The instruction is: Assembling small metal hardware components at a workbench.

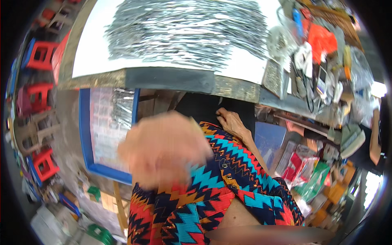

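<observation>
My left hand is raised close to the camera in front of my patterned shirt, smeared by motion, so its fingers cannot be made out. Low over my dark trousers, by the table's near edge, rests my right hand. Its fingers are curled, and their inner side is hidden. On the table, a white sheet bears a wide spread of thin, dark grey, shiny strips, lying mostly sideways. Neither hand touches them.
A blue-rimmed tray with pale packets and dark strips stands at left below the table edge. Tools, a red plastic bag and clear bags crowd the table's right. Red stools stand far left; bagged goods lie lower right.
</observation>
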The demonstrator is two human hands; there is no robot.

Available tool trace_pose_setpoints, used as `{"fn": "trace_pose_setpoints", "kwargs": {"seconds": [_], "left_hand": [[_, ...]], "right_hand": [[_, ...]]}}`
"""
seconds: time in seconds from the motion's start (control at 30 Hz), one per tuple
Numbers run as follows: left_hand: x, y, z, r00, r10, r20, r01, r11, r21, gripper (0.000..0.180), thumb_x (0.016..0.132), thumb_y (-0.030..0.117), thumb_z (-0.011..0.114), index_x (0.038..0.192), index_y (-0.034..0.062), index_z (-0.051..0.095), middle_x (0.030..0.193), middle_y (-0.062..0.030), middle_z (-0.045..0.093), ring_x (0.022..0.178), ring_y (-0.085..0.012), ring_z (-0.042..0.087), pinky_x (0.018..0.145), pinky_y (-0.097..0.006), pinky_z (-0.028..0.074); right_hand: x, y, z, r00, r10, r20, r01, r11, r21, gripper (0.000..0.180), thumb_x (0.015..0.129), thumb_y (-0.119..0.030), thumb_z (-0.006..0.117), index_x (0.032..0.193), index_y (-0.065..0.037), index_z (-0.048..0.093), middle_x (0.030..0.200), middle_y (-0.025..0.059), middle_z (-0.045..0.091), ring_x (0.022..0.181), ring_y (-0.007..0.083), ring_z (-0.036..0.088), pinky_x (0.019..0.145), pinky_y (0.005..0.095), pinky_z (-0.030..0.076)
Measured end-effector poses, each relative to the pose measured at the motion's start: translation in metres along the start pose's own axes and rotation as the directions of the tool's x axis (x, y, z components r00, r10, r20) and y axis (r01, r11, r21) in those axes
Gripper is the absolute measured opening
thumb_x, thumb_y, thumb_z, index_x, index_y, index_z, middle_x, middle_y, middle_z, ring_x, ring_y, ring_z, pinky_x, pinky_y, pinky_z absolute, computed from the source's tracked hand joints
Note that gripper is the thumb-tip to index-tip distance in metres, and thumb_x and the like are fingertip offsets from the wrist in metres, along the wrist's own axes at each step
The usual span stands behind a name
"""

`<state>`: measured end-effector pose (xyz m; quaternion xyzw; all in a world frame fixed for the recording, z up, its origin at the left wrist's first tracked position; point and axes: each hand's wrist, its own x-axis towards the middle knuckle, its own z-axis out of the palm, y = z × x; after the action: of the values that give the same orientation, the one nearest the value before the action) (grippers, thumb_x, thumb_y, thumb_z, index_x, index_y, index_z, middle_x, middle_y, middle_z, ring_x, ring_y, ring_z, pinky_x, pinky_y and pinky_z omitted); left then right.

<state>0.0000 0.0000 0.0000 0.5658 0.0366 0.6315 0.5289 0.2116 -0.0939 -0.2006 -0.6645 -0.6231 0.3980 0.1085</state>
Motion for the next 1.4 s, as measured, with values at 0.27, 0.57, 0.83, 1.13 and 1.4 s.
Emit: {"fn": "trace_pose_setpoints", "kwargs": {"seconds": [0.27,0.57,0.83,1.13,1.4], "left_hand": [[0.056,0.028,0.046,0.85,0.021,0.527,0.268,0.843,-0.467,0.004,0.073,0.011,0.066,0.069,0.0096,0.065,0.094,-0.006,0.059,0.088,-0.0242,0.053,0.075,-0.045,0.043],[0.065,0.047,0.081,0.635,-0.585,0.505,0.772,0.457,-0.441,0.018,0.064,0.001,0.07,0.077,0.0121,0.065,0.084,-0.0028,0.055,0.079,-0.0304,0.05,0.065,-0.039,0.044],[0.06,0.057,0.134,0.423,-0.901,0.096,0.858,0.433,0.277,0.015,0.067,0.001,0.066,0.069,0.0106,0.055,0.079,-0.0037,0.054,0.06,-0.0203,0.051,0.051,-0.033,0.046],[0.043,0.014,0.082,0.903,-0.293,0.315,0.387,0.874,-0.296,0.013,0.069,0.008,0.065,0.081,0.0083,0.06,0.08,-0.003,0.056,0.073,-0.0151,0.05,0.061,-0.03,0.04],[0.106,0.021,0.012,0.885,-0.204,0.418,0.222,0.975,0.008,0.023,0.068,0.01,0.066,0.091,0.0068,0.063,0.078,0.0035,0.053,0.094,-0.0062,0.043,0.076,-0.026,0.027]], "right_hand": [[-0.041,-0.03,-0.076,0.969,-0.002,-0.245,0.093,0.929,0.359,0.018,0.082,-0.009,0.054,0.098,0.0,0.054,0.065,0.0038,0.049,0.059,0.0095,0.044,0.053,0.0242,0.037],[-0.051,-0.023,-0.143,0.744,0.096,-0.661,0.135,0.948,0.29,0.017,0.081,-0.008,0.055,0.096,-0.001,0.056,0.064,0.0021,0.048,0.059,0.0089,0.043,0.055,0.0238,0.038],[-0.045,0.009,-0.163,0.601,-0.02,-0.799,0.051,0.999,0.014,0.015,0.078,-0.004,0.05,0.092,0.001,0.055,0.084,0.0177,0.056,0.075,0.0323,0.056,0.068,0.0376,0.043],[-0.023,0.035,-0.164,0.615,-0.195,-0.764,-0.058,0.955,-0.291,0.018,0.076,-0.001,0.049,0.093,0.0,0.054,0.086,0.0178,0.051,0.081,0.035,0.053,0.072,0.0406,0.043],[-0.012,0.016,-0.161,0.623,-0.174,-0.763,0.021,0.978,-0.207,0.017,0.079,-0.004,0.049,0.095,-0.001,0.053,0.087,0.0163,0.052,0.08,0.0332,0.054,0.07,0.0386,0.043]]}}
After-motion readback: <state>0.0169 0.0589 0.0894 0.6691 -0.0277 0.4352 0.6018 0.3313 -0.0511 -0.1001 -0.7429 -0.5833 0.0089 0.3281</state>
